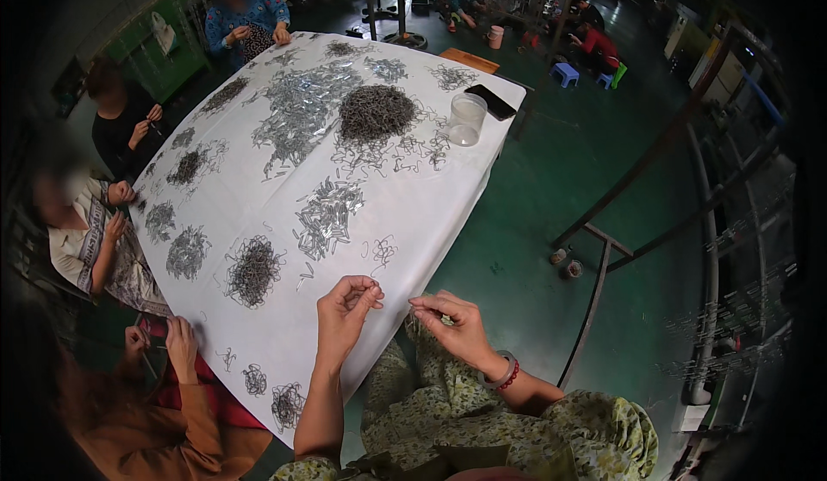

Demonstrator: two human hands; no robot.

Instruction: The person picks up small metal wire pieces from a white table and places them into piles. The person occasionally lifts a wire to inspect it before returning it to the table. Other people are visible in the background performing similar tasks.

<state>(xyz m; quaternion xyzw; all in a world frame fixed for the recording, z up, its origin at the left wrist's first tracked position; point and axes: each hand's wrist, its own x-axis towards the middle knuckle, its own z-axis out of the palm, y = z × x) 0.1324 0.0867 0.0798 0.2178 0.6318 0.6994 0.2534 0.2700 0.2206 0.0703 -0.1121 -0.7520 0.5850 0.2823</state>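
Note:
My left hand (348, 310) is raised over the right edge of the white-covered table (258, 343), its fingertips pinched together. Just beyond the edge, my right hand (451, 319) faces it, also in a pinch, with a bangle and red beads at the wrist. Whatever sits between the fingertips is too small to make out. Ahead of my left hand lies a small scatter of bent wire hooks (382, 252). Further up is a heap of clear, narrow pieces (328, 221). A dark pile of wire hooks (254, 272) rests to its left.
A large hook heap (377, 112), a clear plastic tub (467, 119) and a black phone (489, 100) lie toward the far right corner. Wide silvery pieces (301, 106) spread beside them. Several people sit along the left side, handling small things. A metal frame (594, 300) stands at right.

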